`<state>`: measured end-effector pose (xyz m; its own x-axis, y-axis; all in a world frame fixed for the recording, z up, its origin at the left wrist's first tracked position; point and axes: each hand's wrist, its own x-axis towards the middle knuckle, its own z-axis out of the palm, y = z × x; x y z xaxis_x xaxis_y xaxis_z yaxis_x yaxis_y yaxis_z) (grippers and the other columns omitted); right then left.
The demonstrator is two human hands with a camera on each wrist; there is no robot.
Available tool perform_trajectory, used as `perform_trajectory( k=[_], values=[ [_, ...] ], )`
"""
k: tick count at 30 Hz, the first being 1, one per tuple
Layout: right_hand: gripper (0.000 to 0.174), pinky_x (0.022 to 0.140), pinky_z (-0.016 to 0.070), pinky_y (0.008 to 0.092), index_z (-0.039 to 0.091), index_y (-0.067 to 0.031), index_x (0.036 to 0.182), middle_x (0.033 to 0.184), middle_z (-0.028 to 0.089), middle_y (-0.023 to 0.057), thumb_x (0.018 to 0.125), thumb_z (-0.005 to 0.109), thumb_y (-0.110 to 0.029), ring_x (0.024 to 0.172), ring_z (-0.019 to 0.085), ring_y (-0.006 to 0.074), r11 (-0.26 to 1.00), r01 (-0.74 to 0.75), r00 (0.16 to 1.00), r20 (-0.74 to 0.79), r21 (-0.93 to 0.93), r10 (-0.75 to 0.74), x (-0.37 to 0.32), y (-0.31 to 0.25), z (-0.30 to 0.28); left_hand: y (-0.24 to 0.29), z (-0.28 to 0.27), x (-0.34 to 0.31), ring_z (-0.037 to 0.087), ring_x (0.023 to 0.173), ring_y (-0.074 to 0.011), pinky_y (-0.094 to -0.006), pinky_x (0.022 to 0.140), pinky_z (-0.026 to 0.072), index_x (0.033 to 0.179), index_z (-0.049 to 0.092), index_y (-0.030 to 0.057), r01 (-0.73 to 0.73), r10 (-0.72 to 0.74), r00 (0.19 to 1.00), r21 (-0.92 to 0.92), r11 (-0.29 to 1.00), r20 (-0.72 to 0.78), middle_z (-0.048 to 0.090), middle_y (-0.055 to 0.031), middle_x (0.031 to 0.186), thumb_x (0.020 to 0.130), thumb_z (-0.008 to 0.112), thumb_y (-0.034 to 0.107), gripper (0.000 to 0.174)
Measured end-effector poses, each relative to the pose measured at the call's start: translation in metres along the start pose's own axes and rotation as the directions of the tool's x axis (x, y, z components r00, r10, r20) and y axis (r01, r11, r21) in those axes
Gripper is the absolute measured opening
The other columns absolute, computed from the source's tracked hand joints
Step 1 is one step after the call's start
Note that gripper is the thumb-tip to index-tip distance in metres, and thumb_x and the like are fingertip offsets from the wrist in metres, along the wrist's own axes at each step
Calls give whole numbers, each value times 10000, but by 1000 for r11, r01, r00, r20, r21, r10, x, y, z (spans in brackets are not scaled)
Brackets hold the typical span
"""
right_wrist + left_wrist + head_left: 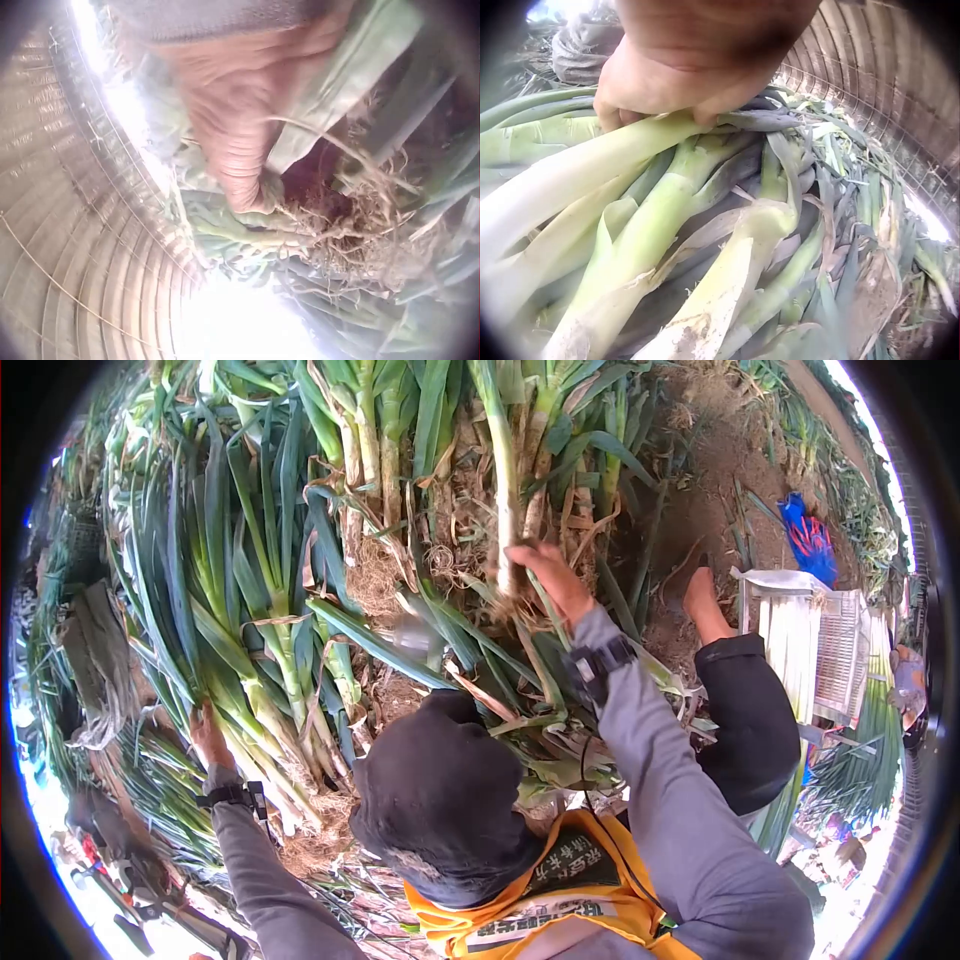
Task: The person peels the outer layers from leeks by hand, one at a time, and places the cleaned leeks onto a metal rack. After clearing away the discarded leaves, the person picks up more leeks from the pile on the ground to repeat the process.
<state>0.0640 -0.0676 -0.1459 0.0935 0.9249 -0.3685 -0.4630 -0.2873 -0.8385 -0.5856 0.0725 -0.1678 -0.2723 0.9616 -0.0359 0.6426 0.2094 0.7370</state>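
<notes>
My left hand is at the left of a large pile of leeks. In the left wrist view its fingers curl round a pale leek stalk, with more thick stalks lying just below. My right hand grips an upright leek low on its white stem, just above the roots. The right wrist view shows the thumb bent against the stem beside a tangle of roots. Soil clings to these roots.
Bundled leeks stand upright along the back. On the right are a white crate, a blue and red bag and a bent knee in dark trousers. A grey sack lies at the far left. Loose leaves litter the ground.
</notes>
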Motion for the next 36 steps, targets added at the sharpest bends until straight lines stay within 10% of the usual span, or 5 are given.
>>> perform_trajectory(
  k=[5, 10, 21, 27, 36],
  values=[
    [357, 604, 538, 264, 614, -7, 1114, 811, 671, 68, 935, 649, -314, 689, 642, 123, 997, -60, 986, -155, 49, 67, -70, 10, -13, 33, 29, -10, 575, 986, -340, -427, 926, 455, 1351, 588, 123, 104, 351, 821, 722, 684, -451, 618, -168, 1080, 946, 633, 392, 488],
    [343, 518, 508, 228, 599, -28, 1089, 771, 635, 36, 988, 597, -356, 631, 611, 88, 968, 99, 991, -116, 232, -73, -119, -35, 33, 187, 99, -77, 655, 1011, -227, -327, 872, 537, 1374, 493, -32, 88, 175, 870, -495, 864, 460, 636, -136, 1167, 982, 613, 297, 525],
    [531, 630, 493, 227, 482, 31, 1365, 877, 636, 22, 935, 672, -217, 722, 592, 60, 983, -89, 987, -147, -160, 66, -303, -71, 74, 442, 272, -191, 607, 1141, -344, -438, 1011, 513, 1375, 408, -79, 450, 474, 110, -469, 760, 873, 578, -288, 1205, 968, 513, 588, 789],
    [672, 574, 505, 387, 441, 53, 1409, 783, 647, 197, 826, 728, -120, 657, 655, 340, 208, 63, 813, -71, -976, -579, -344, -56, 55, 492, 264, -227, 671, 907, -189, -342, 818, 580, 1112, 632, 13, 371, 440, 319, -538, 757, 839, 681, -86, 1045, 875, 762, 259, 365],
    [504, 702, 490, 458, 508, -74, 1272, 819, 655, 157, 894, 686, -355, 784, 646, 361, 212, 113, 731, -64, -971, -680, -272, -24, 27, 541, 206, -225, 629, 1022, -237, -403, 864, 538, 1121, 633, 57, 365, 641, 524, -828, 427, 561, 661, -98, 1113, 823, 784, 103, 337]
  ],
)
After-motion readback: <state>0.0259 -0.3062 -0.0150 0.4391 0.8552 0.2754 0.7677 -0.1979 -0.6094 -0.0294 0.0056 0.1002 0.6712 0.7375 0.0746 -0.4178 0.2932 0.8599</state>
